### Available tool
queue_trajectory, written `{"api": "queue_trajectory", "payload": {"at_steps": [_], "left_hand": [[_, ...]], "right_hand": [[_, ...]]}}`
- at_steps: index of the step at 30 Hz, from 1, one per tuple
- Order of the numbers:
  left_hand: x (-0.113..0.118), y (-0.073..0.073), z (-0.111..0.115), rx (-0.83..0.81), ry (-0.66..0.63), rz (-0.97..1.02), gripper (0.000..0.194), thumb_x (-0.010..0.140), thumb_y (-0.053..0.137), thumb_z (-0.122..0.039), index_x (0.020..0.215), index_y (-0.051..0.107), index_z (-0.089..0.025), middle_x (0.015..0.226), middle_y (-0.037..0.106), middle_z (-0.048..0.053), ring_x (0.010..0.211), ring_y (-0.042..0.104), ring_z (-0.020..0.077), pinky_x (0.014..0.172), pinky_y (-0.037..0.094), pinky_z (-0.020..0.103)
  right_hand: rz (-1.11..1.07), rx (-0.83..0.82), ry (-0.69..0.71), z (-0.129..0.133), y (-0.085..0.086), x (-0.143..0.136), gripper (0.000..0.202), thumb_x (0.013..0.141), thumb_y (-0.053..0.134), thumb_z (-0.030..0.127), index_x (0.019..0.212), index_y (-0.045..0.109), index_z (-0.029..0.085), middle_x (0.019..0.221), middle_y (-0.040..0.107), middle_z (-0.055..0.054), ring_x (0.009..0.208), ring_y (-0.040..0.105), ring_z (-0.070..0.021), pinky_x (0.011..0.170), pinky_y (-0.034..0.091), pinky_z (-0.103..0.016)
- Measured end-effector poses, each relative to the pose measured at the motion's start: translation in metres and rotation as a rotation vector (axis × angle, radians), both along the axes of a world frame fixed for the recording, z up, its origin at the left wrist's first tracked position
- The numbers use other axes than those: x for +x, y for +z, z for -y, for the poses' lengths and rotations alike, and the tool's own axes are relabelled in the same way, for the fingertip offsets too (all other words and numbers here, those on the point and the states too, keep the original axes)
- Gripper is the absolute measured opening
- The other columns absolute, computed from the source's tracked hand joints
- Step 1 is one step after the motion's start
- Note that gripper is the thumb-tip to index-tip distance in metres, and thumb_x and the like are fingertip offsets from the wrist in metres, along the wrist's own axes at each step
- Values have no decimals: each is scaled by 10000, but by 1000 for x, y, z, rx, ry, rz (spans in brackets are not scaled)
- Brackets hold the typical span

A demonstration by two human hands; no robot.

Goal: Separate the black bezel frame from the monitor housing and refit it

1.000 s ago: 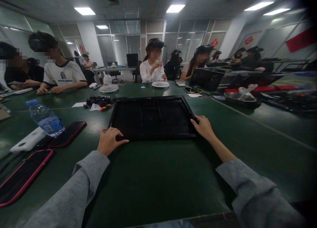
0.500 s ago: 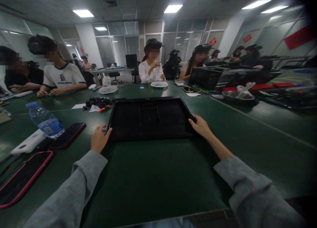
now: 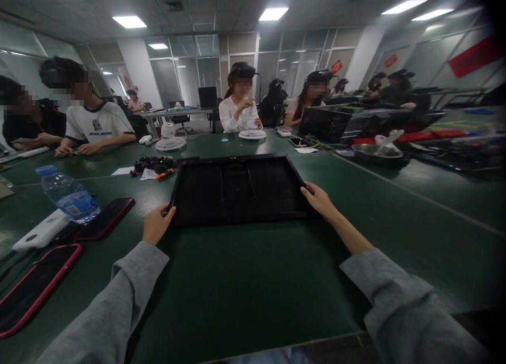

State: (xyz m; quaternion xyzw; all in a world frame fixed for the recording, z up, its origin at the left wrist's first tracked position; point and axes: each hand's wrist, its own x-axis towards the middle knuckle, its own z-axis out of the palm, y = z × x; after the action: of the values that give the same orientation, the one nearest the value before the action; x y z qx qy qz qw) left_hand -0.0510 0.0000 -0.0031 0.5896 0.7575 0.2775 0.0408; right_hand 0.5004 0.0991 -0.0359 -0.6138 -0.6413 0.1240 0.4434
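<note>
1. Holding at both short sides: the left hand [image 3: 156, 224] closes on the left edge of a shallow black frame [image 3: 197, 193], its thumb along the outer side; the right hand [image 3: 319, 199] pinches the right edge, near the corner closest to the wearer.
2. Frame position: centred before the wearer on the green table [image 3: 245, 290], long side across, hollow face up. It appears to rest on the surface; a slight lift at the near edge cannot be ruled out.
3. Done, as far as visible: frame squared to the wearer, a grip established on each side. Two upright strips [image 3: 222, 184] and a small raised part near the far rim are in place inside.
4. Left: cannot be determined. The hollow shows no panel or loose part — its dark interior hides finer detail — and neither hand holds a tool.
5. Nearby: tangled black parts [image 3: 152, 166] just beyond the frame's far left corner; a water bottle [image 3: 75, 198] and a red-edged phone [image 3: 106, 219] to the left, apart from the frame.
</note>
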Motion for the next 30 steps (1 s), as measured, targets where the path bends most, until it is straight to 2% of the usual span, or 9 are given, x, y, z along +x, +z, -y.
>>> {"api": "queue_trajectory", "payload": {"at_steps": [7,12,19,27,30], "left_hand": [[-2,-3,-1,0,-29,-3,468,923,484,-483,1219,682,-180,1064,755,101,979,706,254,854,518,332],[-5,-7,-3,-2,-26,11,494,919,495,-488,1251,659,-161,1109,741,123,1020,694,268,892,508,358],[-5,-10,-6,1,-10,40,487,901,516,-471,1247,629,-148,1065,738,129,973,700,247,869,517,350],[-2,-7,-4,3,-29,93,485,866,544,-461,1225,601,-140,1019,730,111,928,692,234,828,515,330],[0,-5,-3,-10,-26,84,542,880,520,-519,1259,586,-136,1005,726,115,913,691,246,819,515,350]], "right_hand": [[141,26,-44,6,2,-5,454,915,451,408,1271,591,162,1174,692,-161,1128,637,-322,959,500,-488],[147,21,-56,8,3,-6,438,910,462,405,1266,597,186,1105,716,-135,1067,658,-319,915,516,-479],[144,14,-69,7,3,-4,440,910,469,411,1256,614,182,1076,725,-135,1030,671,-315,884,526,-464],[169,-33,-122,6,4,0,430,893,513,427,1219,648,182,1043,730,-136,1015,677,-315,886,523,-464],[179,-53,-127,6,5,0,450,893,515,412,1252,625,165,1063,724,-155,1014,679,-318,885,522,-465]]}}
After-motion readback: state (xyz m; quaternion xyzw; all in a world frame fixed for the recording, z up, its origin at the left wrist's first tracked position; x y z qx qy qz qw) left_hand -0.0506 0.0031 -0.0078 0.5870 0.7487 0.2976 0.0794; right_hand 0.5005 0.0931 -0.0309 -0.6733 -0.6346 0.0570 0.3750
